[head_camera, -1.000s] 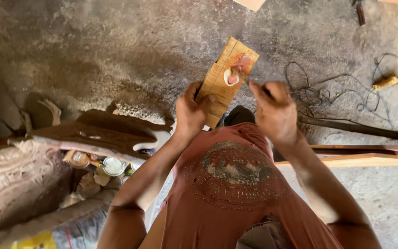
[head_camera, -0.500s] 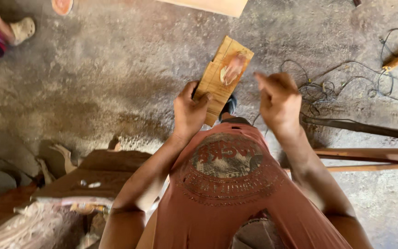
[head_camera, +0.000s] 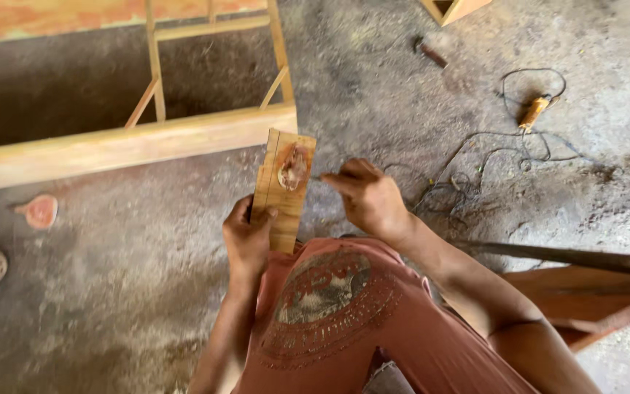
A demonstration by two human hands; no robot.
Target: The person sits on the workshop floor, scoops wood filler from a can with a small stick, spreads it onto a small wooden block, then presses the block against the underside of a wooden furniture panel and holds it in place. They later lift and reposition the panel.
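Left hand (head_camera: 248, 237) clamps lower end of small wooden board (head_camera: 284, 188), upright, knot patch near its top. Right hand (head_camera: 368, 198) just right of board, fingers pinched on something thin, can't identify. Beyond: wooden frame (head_camera: 133, 142), tangled cable (head_camera: 490, 157) on concrete floor (head_camera: 111, 277).

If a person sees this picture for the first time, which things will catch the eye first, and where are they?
In the middle, the left hand holds up a small wooden board with a reddish-brown patch near its top, while the right hand points something thin at that patch. Behind it, at upper left, a pale wooden frame lies on the dusty grey floor. At upper right, a tangled wire runs to a small orange tool.
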